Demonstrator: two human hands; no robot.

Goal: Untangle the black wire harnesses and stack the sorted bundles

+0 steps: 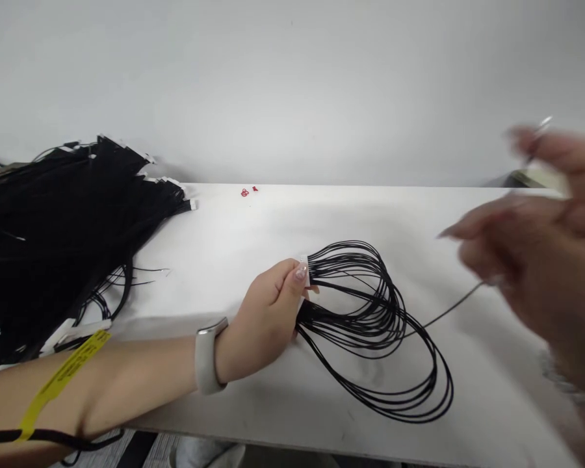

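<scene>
The left hand [263, 322] has its grip clenched on the white connector [303, 273] of a looped black wire harness [370, 325] lying on the desk [234, 260]. One wire [461, 304] runs toward the blurred right hand [531, 240], whose grip I cannot tell; a thin metal-tipped pin [539, 133] shows beside it. Bundled black harnesses [53, 247] pile at left

2 hands [260, 323], 1 looped wire bundle [380, 318], apparently 2 red bits [244, 192].
</scene>
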